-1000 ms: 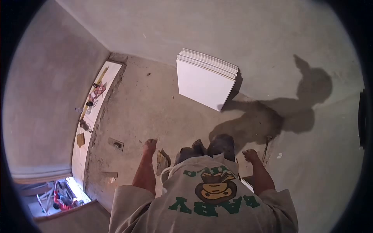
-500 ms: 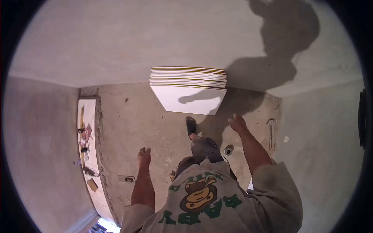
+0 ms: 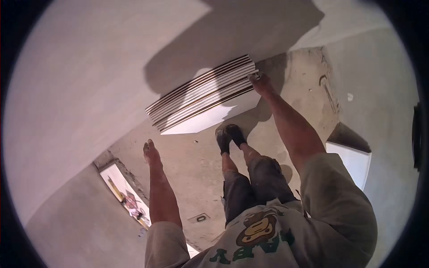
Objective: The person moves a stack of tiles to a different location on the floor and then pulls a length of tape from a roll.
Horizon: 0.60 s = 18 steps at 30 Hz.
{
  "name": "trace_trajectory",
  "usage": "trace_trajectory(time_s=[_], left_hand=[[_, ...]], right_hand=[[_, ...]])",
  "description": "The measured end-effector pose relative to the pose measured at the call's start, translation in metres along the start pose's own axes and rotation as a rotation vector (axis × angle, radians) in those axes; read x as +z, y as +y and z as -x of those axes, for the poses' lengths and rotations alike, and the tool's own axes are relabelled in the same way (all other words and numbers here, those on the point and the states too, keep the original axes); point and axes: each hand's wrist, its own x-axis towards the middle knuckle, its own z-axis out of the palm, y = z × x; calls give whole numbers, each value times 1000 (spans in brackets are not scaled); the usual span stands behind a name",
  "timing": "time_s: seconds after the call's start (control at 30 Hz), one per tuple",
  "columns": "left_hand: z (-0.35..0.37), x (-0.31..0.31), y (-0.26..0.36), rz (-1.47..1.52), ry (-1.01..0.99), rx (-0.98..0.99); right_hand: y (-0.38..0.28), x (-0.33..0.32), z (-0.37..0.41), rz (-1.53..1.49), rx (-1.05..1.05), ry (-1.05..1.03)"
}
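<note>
A stack of large white tiles (image 3: 214, 109) leans against the wall, its several edges showing as dark and light stripes. My right hand (image 3: 262, 85) is at the right top corner of the stack, thumb and fingers apart around the edge; whether they press on a tile I cannot make out. My left hand (image 3: 152, 152) is held in the air below the left end of the stack, apart from it, with nothing in it and its fingers extended.
My shoes (image 3: 229, 136) stand on the bare concrete floor just before the stack. At left, a white board (image 3: 117, 181) carries tools and small items. Another white panel (image 3: 351, 163) leans at the right wall. A drain cover (image 3: 200, 218) lies in the floor.
I have come nearer the stack, and my view has tilted. My right hand has moved up to the stack's right corner; my left hand has risen towards its left end. Both feet now show.
</note>
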Motion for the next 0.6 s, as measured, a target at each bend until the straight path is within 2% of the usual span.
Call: trace_trajectory(time_s=[0.03,0.1,0.13,0.2,0.23,0.27,0.33,0.47,0.5,0.53,0.6], left_hand=[[5,8,25,13,-1,8],[-13,27,35,35,-16,17],[-29,37,31,24,-28,31],[-38,53,37,82,-183,53],[-36,68,35,4,-9,10],[-29,77,35,-8,-15,8],[-11,81,41,-241,133,111],[-15,69,34,-310,88,123],[-19,69,29,-175,40,241],[-21,68,22,-175,41,238],[-10,67,33,-308,62,220]], right_hand=[[-6,-11,5,-11,23,5],[-10,-26,13,-131,40,-199],[-8,-25,10,-141,56,-187],[-1,-23,11,-56,15,-149],[2,-21,12,-57,28,-146],[3,-17,15,-34,35,-76],[12,-7,18,-17,47,-14],[16,0,10,-64,56,-29],[13,-5,13,-93,40,-48],[11,-6,16,-91,39,-50],[12,-5,15,-70,20,-20]])
